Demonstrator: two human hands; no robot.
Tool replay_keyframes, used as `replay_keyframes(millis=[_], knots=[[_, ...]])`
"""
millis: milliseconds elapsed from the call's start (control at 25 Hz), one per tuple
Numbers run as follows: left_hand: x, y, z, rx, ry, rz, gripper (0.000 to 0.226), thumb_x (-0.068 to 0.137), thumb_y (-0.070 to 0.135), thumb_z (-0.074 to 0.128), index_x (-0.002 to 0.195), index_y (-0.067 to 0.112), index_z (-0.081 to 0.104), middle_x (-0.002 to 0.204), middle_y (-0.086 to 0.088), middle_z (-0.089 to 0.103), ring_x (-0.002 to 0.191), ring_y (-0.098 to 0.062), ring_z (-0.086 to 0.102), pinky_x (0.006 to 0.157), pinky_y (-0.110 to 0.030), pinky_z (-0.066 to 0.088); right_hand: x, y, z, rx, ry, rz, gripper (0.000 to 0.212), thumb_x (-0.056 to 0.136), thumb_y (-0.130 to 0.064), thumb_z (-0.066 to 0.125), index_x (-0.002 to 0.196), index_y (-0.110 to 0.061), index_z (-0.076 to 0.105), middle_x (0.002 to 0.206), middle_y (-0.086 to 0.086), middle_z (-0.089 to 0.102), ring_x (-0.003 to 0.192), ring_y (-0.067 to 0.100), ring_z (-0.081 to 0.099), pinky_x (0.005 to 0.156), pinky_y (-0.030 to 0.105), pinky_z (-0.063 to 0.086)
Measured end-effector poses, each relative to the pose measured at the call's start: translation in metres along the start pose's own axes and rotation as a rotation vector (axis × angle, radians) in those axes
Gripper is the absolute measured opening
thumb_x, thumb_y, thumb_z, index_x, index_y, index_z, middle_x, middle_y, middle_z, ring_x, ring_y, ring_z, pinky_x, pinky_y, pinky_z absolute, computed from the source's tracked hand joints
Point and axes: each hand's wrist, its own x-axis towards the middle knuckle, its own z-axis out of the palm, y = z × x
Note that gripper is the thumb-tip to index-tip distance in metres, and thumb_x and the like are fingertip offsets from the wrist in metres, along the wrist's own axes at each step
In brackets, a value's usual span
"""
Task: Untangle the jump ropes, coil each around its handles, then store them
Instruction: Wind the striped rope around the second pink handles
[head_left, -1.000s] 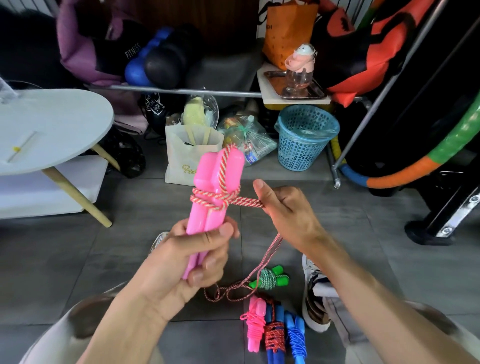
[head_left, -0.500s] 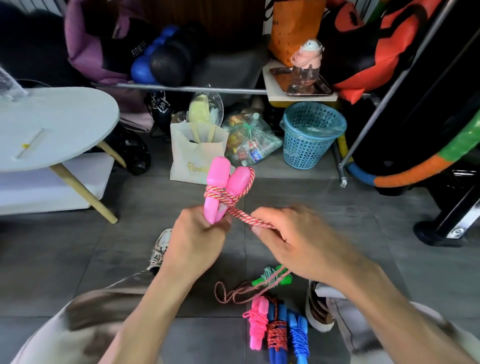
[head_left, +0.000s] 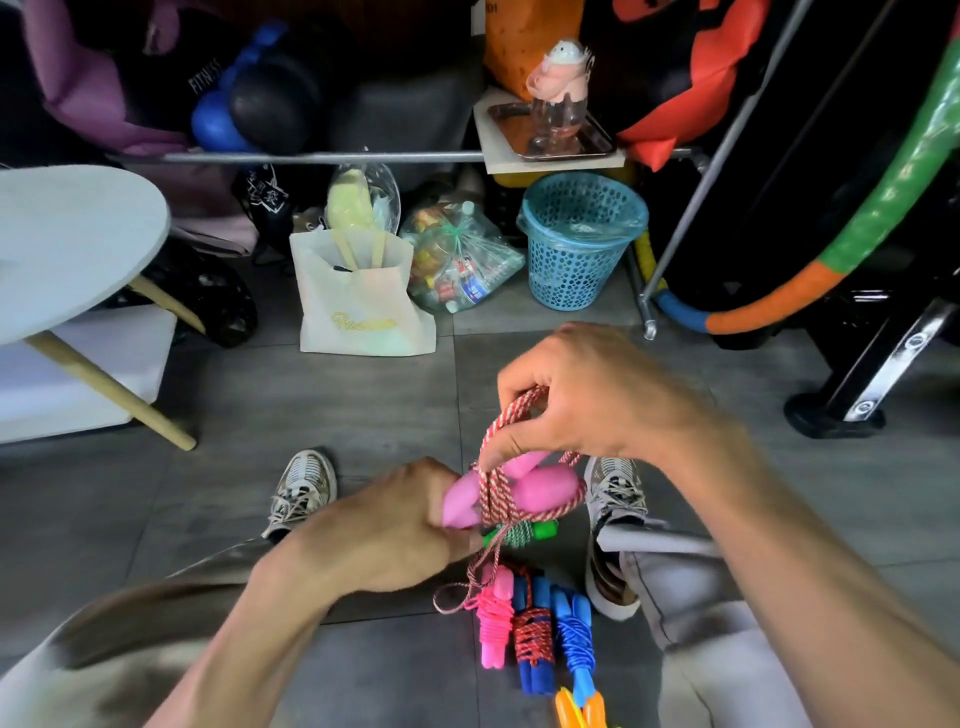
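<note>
My left hand (head_left: 400, 525) grips the two pink handles (head_left: 540, 488) of a jump rope, held low and pointing right. My right hand (head_left: 582, 395) pinches the red-and-white rope (head_left: 493, 441) above the handles, with several turns lying round them. The rope's loose tail (head_left: 457, 597) hangs to the floor. Below on the floor lie coiled ropes: a green-handled one (head_left: 519, 532), a pink one (head_left: 491, 623), a blue-handled one with red rope (head_left: 532, 631), a blue one (head_left: 574, 634) and an orange handle (head_left: 579, 709) at the bottom edge.
A blue mesh basket (head_left: 579, 234), a white paper bag (head_left: 363, 296) and a clear bag of bottles (head_left: 460, 260) stand ahead on the grey tile floor. A round white table (head_left: 78, 244) is at the left. My shoes (head_left: 301, 491) flank the ropes. A black stand foot (head_left: 831, 415) is at right.
My left hand has lowered the pink handles and tipped them to the right. My right hand has moved up over them, carrying the rope round in another turn.
</note>
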Motion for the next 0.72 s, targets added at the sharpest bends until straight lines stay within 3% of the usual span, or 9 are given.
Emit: replay_keyframes(millis=[120, 200, 240, 360, 400, 480, 600, 720], knots=[[-0.011, 0.006, 0.001, 0.024, -0.118, 0.117, 0.028, 0.085, 0.035, 0.066, 0.074, 0.014, 0.05, 0.062, 0.001, 0.054, 0.054, -0.007, 0.043, 0.058, -0.028, 0.044, 0.006, 0.006, 0.005, 0.324, -0.258, -0.005, 0.04, 0.068, -0.046, 0.084, 0.064, -0.009, 0.068, 0.048, -0.003, 0.047, 0.048, 0.007, 0.036, 0.045, 0.021, 0.026], [-0.018, 0.014, 0.003, -0.062, -0.169, 0.23, 0.027, 0.086, 0.033, 0.067, 0.081, 0.009, 0.054, 0.072, -0.005, 0.06, 0.063, -0.019, 0.05, 0.061, -0.034, 0.05, 0.01, 0.007, 0.011, 0.454, -0.414, -0.001, 0.035, 0.076, -0.036, 0.08, 0.066, -0.004, 0.069, 0.049, -0.004, 0.044, 0.05, 0.006, 0.035, 0.045, 0.021, 0.028], [-0.021, 0.016, 0.002, -0.157, -0.158, 0.271, 0.026, 0.086, 0.029, 0.069, 0.077, 0.008, 0.055, 0.068, -0.003, 0.059, 0.061, -0.019, 0.048, 0.057, -0.032, 0.047, 0.012, 0.01, 0.013, 0.511, -0.437, 0.001, 0.032, 0.079, -0.032, 0.077, 0.07, -0.003, 0.069, 0.05, -0.005, 0.047, 0.05, 0.006, 0.037, 0.045, 0.02, 0.029], [-0.029, 0.013, -0.008, -0.444, -0.035, 0.29, 0.037, 0.084, 0.012, 0.073, 0.055, 0.022, 0.053, 0.05, 0.011, 0.044, 0.049, -0.001, 0.037, 0.048, -0.017, 0.032, 0.015, 0.014, 0.017, 0.93, -0.395, 0.037, 0.004, 0.085, -0.005, 0.069, 0.081, -0.005, 0.068, 0.066, -0.01, 0.066, 0.059, -0.002, 0.058, 0.053, 0.012, 0.042], [-0.031, 0.012, -0.01, -0.523, 0.012, 0.289, 0.039, 0.084, 0.009, 0.074, 0.053, 0.024, 0.054, 0.049, 0.012, 0.043, 0.048, 0.0, 0.036, 0.047, -0.016, 0.031, 0.015, 0.013, 0.018, 1.059, -0.342, 0.038, 0.01, 0.083, 0.004, 0.063, 0.081, -0.003, 0.068, 0.073, -0.007, 0.069, 0.064, -0.003, 0.062, 0.058, 0.012, 0.047], [-0.029, 0.009, -0.011, -0.746, 0.132, 0.238, 0.032, 0.08, 0.008, 0.077, 0.057, 0.02, 0.058, 0.048, 0.009, 0.04, 0.043, -0.004, 0.034, 0.043, -0.015, 0.029, 0.013, 0.004, 0.026, 1.046, -0.152, 0.055, 0.013, 0.084, 0.011, 0.056, 0.077, 0.006, 0.066, 0.071, 0.001, 0.064, 0.059, -0.006, 0.059, 0.057, 0.017, 0.049], [-0.018, -0.001, -0.014, -1.001, 0.355, 0.109, 0.015, 0.072, 0.015, 0.073, 0.063, 0.008, 0.063, 0.046, 0.0, 0.036, 0.04, -0.011, 0.028, 0.04, -0.015, 0.022, 0.016, -0.011, 0.044, 1.135, -0.085, 0.206, 0.045, 0.093, 0.008, 0.048, 0.058, -0.017, 0.06, 0.048, -0.008, 0.05, 0.039, 0.001, 0.036, 0.044, 0.016, 0.024], [-0.01, -0.006, -0.013, -1.091, 0.465, 0.032, 0.018, 0.076, 0.005, 0.076, 0.069, -0.004, 0.061, 0.045, 0.0, 0.037, 0.041, -0.013, 0.027, 0.042, -0.016, 0.017, 0.022, -0.018, 0.049, 1.315, -0.103, 0.162, 0.032, 0.087, -0.008, 0.059, 0.061, -0.025, 0.067, 0.052, -0.01, 0.046, 0.041, 0.0, 0.027, 0.044, 0.018, 0.013]])
